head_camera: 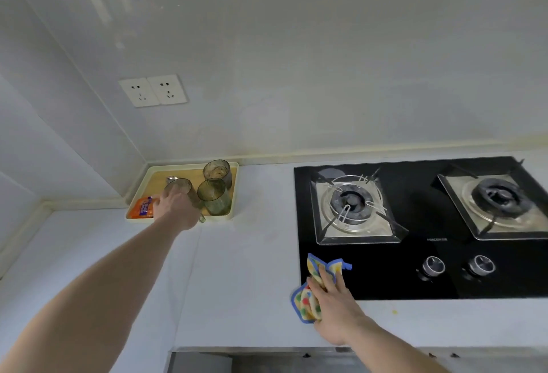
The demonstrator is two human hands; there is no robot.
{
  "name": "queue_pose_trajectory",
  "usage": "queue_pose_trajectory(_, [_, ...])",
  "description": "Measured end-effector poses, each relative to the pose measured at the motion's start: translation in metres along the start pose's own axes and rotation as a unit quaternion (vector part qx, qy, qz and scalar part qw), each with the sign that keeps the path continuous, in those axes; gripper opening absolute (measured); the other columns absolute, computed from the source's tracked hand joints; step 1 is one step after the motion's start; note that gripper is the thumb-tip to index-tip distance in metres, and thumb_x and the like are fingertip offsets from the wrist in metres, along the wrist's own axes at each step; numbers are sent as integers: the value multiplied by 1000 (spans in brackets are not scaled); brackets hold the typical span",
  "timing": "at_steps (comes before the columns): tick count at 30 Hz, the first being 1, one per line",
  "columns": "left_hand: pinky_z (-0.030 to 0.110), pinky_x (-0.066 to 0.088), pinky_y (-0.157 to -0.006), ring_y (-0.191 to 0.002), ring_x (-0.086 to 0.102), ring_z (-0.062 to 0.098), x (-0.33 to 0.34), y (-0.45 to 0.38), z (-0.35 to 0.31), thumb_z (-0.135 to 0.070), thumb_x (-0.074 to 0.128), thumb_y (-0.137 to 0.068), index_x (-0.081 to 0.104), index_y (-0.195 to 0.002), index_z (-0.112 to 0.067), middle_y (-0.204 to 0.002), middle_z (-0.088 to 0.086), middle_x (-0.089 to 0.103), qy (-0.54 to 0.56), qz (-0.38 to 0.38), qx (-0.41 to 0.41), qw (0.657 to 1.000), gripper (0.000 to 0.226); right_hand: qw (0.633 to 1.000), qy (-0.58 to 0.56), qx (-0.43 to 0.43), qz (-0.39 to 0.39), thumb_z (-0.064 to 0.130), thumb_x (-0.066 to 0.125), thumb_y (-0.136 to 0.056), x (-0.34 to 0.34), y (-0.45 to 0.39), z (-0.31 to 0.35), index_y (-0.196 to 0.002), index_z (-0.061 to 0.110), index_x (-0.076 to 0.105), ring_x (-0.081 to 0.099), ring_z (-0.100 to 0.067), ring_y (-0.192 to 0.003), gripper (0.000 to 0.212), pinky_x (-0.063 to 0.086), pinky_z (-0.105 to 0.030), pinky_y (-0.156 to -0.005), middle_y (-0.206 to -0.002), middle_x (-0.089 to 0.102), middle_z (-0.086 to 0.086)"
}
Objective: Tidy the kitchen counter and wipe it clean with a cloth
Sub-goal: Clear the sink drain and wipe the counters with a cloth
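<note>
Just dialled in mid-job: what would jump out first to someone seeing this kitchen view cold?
The left hand reaches far across the counter and grips a tinted glass on the cream tray in the back corner, beside two more glasses and an orange packet. The right hand holds a bright spotted cloth at the front left corner of the black gas hob, which takes up the right side.

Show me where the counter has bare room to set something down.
Bare counter lies between the tray and the hob, and nearer, left of the cloth. The tray is crowded: three glasses, an orange packet, the left hand.
</note>
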State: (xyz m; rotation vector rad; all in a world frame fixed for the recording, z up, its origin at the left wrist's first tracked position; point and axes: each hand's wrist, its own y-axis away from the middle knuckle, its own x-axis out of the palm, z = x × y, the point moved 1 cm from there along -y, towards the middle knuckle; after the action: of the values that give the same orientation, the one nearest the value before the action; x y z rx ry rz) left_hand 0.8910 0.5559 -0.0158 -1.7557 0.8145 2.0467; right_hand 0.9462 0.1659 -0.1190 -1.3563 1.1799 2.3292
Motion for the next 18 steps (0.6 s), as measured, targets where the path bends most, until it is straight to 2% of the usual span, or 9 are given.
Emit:
queue_pose_trajectory(2, [55,32,-114,-140,31,33,5,6,4,-33,58,-89,57,-134,-19,-158,1,30,1,-11,22,1000,47,1000,-9,-1,-14,37,54,-95,9,-1,-4,-159,25,-2,-19,-37,-150,86,5,-48,-124,-165,-19,-3])
queue_pose_trajectory(4, [55,31,-114,-143,26,32,7,13,1,-25,60,-83,59,-131,-18,-158,2,31,11,-31,46,998,48,999,-18,-7,-36,38,49,-98,14,-2,-9,-159,24,-1,-17,-33,-151,80,7,-46,-125,-165,-19,-3])
queue_pose_trajectory(8, [53,30,-116,-146,23,29,2,43,-30,-15,58,-77,55,-137,-16,-156,2,36,44,-70,117,990,60,997,-29,19,-64,36,41,-102,14,12,-36,-160,22,0,-15,-29,-152,72,4,-46,-124,-165,-21,-2])
queue_pose_trajectory(15, [45,25,-121,-150,18,22,30,109,-95,-15,58,-80,51,-144,-22,-163,-3,25,95,-43,226,969,64,980,-31,172,-99,31,41,-102,6,51,-123,-160,19,0,-13,-36,-152,71,2,-43,-124,-164,-21,-7])
queue_pose_trajectory(18, [42,22,-123,-152,15,20,42,143,-127,-14,58,-83,52,-143,-25,-164,-6,23,119,-30,268,956,61,980,-18,166,-104,21,46,-99,10,53,-121,-159,17,0,-16,-38,-150,76,0,-43,-124,-164,-23,-6])
